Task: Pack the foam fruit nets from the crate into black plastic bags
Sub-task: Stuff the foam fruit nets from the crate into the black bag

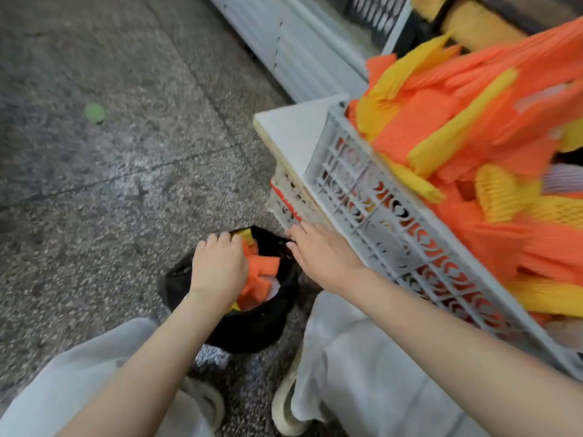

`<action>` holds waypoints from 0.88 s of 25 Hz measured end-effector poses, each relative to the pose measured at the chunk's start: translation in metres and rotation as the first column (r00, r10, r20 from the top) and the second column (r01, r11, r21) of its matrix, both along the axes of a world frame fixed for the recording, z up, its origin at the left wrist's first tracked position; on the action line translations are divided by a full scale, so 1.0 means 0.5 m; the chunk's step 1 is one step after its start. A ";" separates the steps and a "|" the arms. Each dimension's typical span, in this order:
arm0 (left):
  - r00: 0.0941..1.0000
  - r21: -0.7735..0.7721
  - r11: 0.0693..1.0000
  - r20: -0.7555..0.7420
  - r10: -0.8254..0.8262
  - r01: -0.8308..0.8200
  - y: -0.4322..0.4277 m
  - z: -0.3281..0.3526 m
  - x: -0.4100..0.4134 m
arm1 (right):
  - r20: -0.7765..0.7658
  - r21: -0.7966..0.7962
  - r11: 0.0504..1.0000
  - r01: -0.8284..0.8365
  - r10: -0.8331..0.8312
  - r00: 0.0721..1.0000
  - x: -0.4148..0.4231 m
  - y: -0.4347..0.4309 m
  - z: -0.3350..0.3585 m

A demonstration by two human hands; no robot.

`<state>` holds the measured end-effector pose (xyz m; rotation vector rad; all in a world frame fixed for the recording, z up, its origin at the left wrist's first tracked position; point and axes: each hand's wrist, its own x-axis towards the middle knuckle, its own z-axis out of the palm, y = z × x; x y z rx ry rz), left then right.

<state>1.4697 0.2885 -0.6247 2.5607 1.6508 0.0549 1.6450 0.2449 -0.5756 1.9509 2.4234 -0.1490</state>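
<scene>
**A:** Watching the black plastic bag (252,329), I'd worry first about its mouth. It stands on the floor (126,168) between the person's shoes, soft-walled, with orange foam nets (262,272) already standing proud of the rim.

**B:** What's holding it open?

**A:** The left hand (219,266) is at the far left rim with its fingers curled under. Whether they clutch the rim or a net, I cannot tell. The right hand (318,253) lies against the right rim, fingers stretched out, gripping nothing that I can see.

**B:** So if either lets go?

**A:** The rim would likely sag. Springy foam pushed down loosely tends to rise again, so nets could spill onto the floor.

**B:** And the crate (378,216)?

**A:** It is heaped well above its wall with orange and yellow nets (457,121), so most of the job is left. It stands on a white board (290,127), back from the board's bare left corner. A careless grab from that heap could drag loose ones over the crate's near edge. One bag looks too small for all of it, and overstuffing might split it.
</scene>
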 end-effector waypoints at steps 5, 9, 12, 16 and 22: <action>0.957 0.244 0.953 0.178 -0.229 0.182 -0.026 0.162 0.141 | 0.036 0.309 0.949 0.067 -0.082 0.996 0.067 -0.055 0.149; 0.887 0.265 0.942 0.356 -0.293 0.205 -0.041 0.276 0.257 | 0.013 0.537 0.837 0.107 -0.135 0.991 0.174 -0.081 0.255; 0.841 0.220 0.954 0.460 -0.286 0.204 -0.028 0.330 0.331 | 0.067 0.608 0.779 0.156 -0.246 0.967 0.262 -0.065 0.325; 0.856 0.076 0.983 0.484 -0.183 0.168 0.020 0.353 0.409 | 0.304 0.474 0.854 0.214 -0.387 0.870 0.352 -0.039 0.393; 0.905 -0.335 0.942 0.410 0.115 0.032 0.041 0.348 0.467 | 0.439 0.348 0.908 0.235 -0.379 0.814 0.390 -0.026 0.403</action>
